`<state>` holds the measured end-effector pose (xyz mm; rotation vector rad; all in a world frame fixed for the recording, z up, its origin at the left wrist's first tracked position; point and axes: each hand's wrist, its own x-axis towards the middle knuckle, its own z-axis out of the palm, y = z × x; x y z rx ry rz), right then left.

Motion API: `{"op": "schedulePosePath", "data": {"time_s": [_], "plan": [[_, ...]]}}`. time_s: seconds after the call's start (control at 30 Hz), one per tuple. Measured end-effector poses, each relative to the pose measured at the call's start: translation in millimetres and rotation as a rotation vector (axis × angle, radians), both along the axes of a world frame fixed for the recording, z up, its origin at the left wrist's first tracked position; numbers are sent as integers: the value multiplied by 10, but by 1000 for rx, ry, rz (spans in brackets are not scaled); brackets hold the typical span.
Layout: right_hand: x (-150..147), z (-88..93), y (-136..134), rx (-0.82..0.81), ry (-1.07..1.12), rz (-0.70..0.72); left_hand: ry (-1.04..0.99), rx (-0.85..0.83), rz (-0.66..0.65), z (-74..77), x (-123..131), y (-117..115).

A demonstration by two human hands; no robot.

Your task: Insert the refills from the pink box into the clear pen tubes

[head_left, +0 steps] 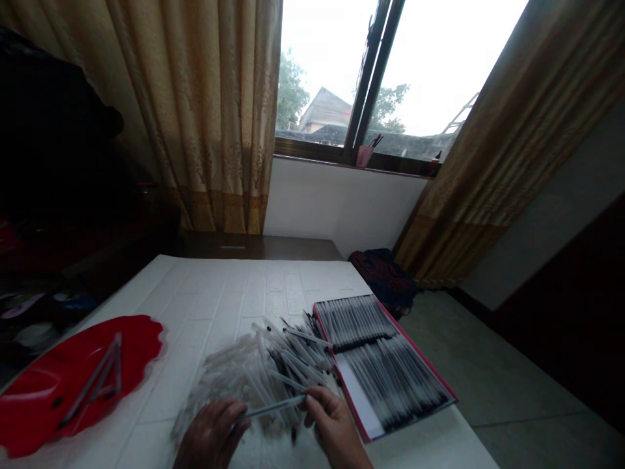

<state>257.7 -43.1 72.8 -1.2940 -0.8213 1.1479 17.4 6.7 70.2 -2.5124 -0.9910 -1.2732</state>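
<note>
A slim translucent pen (pixel 276 408) is stretched between my two hands, low over the table. My left hand (pixel 212 433) pinches its left end, and the fingers of my right hand (pixel 332 420) close on its right end. Behind and beneath them lies a loose heap of clear pen barrels (pixel 234 368), with several dark-tipped pens (pixel 297 355) on its right side. To the right of my right hand, a red-edged box (pixel 352 397) holds two rows of pens laid side by side. A strip of its white bottom shows at the near left.
A red scalloped plate (pixel 29 384) with a few pens on it sits at the left of the white table (pixel 195 286). Dark fabric (pixel 385 277) lies beyond the table's far right corner. A pink cup (pixel 364 156) stands on the windowsill between curtains.
</note>
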Motion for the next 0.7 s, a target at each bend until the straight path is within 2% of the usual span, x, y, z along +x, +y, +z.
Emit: {"op": "schedulePosePath", "data": {"time_s": [0.1,0.3,0.53,0.7], "plan": [[9,12,-1,-7,19,0,28,3,-11,25,1,-6],[10,-59,17,-29,46,-15,-2,0,-8,-69,5,-2],[19,-50,-8,-10,54,-13,15,-46,-14,3,19,-15],[18,-66,-16,-26,39,-13,11,-21,-27,-22,21,-6]]}}
